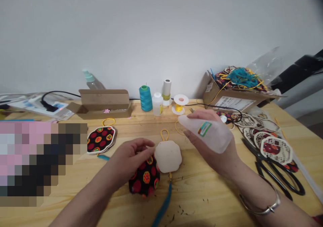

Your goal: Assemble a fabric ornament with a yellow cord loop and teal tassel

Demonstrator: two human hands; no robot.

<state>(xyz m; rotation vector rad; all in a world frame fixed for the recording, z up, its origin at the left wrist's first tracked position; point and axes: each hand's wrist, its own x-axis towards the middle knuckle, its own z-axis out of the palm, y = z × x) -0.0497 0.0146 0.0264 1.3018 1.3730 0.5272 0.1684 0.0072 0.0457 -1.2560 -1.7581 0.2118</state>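
My right hand is closed around a translucent white squeeze bottle with a small green label. The bottle is tilted, its narrow tip pointing left. My left hand has its thumb and forefinger together at the left edge of a pale scalloped wooden plaque. A yellow cord loop sticks out of the plaque's top, and a blue tassel trails from its bottom. Below my left hand lies a dark flower-patterned fabric piece, partly covered by the fingers.
A stack of flowered plaques lies at left. Along the wall stand an open cardboard box, blue thread, a small bottle and a yellow cord spool. Black scissors and cut-out plaques lie at right, below a filled carton.
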